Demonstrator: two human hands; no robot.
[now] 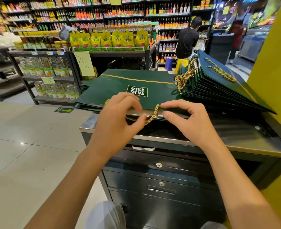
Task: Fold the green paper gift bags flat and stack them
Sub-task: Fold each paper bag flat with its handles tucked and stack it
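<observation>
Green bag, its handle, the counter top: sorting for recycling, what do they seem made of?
Green bag: likely coated paper, smooth low sheen, crisp folds. Handle: twisted gold cord, spiral strands glinting. Counter top: apparently brushed stainless steel, grey blurred reflections.

- I'm looking at a grocery shop: tall shelves (pixel 90 14) along the back wall are packed with rows of sauce bottles.
- A lower rack (pixel 116 53) carries yellow pouches (pixel 103 40) lined up facing outward.
- Big cooking-oil bottles (pixel 45 66) fill the rack beside it, under small price tags (pixel 50 53), near a handwritten paper sign (pixel 84 63).
- A green arrow sticker (pixel 64 110) marks the tiled floor (pixel 20 138).
- Stacks of green gift bags (pixel 128 83) lie on a steel-topped counter (pixel 235 138) with keyed drawers (pixel 161 177).
</observation>
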